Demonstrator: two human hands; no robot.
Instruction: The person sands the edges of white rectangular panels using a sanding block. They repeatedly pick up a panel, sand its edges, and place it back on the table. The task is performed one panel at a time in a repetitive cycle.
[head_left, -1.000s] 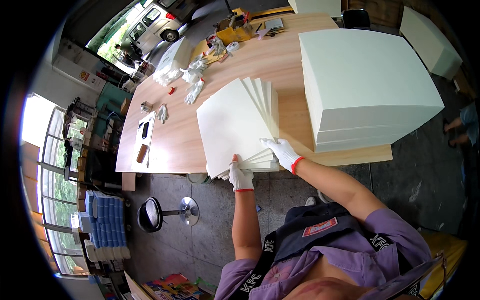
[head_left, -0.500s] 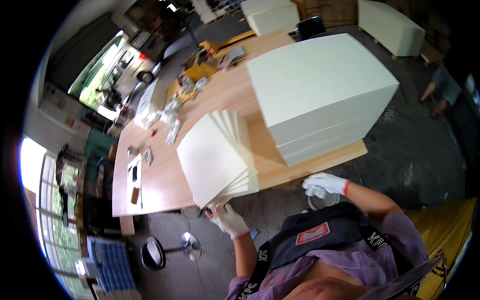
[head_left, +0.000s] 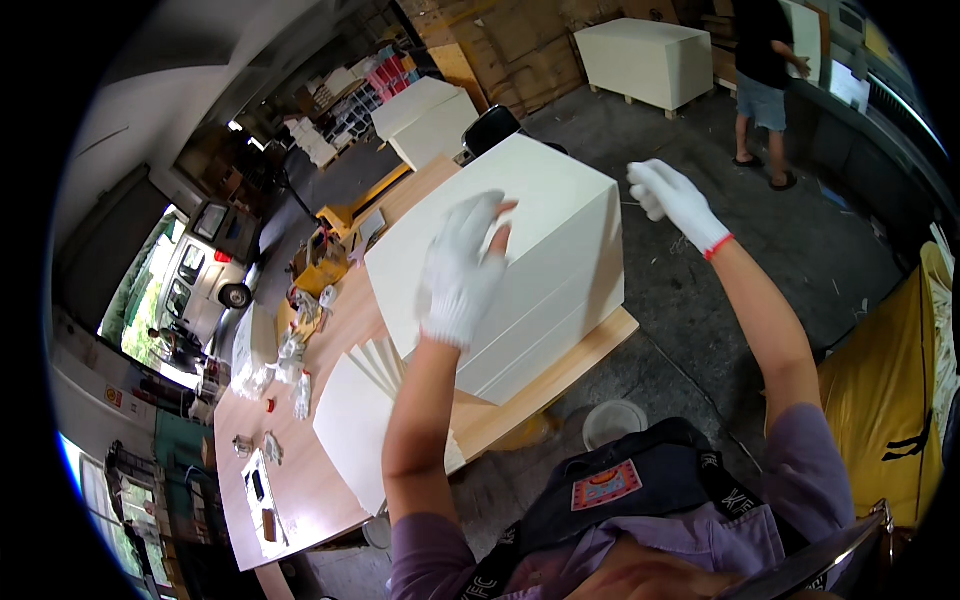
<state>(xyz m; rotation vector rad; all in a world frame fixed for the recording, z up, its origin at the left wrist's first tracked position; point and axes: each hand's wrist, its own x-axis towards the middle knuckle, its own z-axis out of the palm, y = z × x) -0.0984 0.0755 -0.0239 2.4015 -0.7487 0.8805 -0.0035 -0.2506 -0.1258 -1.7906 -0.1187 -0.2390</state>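
My left hand (head_left: 462,268), in a white knit glove with some bare fingertips, is raised over the tall stack of white sheets (head_left: 545,190). Its thumb stands apart from the fingers and nothing is held; whether it touches the stack I cannot tell. Past the stack's right corner, my right hand (head_left: 680,203) hangs in the air in a red-cuffed white glove. Its fingers are curled in, with nothing visible in them. A smaller fanned pile of white sheets (head_left: 350,425) lies on the table left of the stack, partly hidden behind my left forearm.
The wooden table (head_left: 300,440) carries plastic wraps, a yellow bin (head_left: 322,262) and a white tray with small tools (head_left: 262,500). A bucket (head_left: 614,422) stands on the floor near me. Wrapped yellow goods (head_left: 885,385) are at right. A person (head_left: 765,90) stands far right.
Both hands have risen and moved forward: the left from the fanned sheets to above the tall stack, the right to beyond its right corner. My view has turned right.
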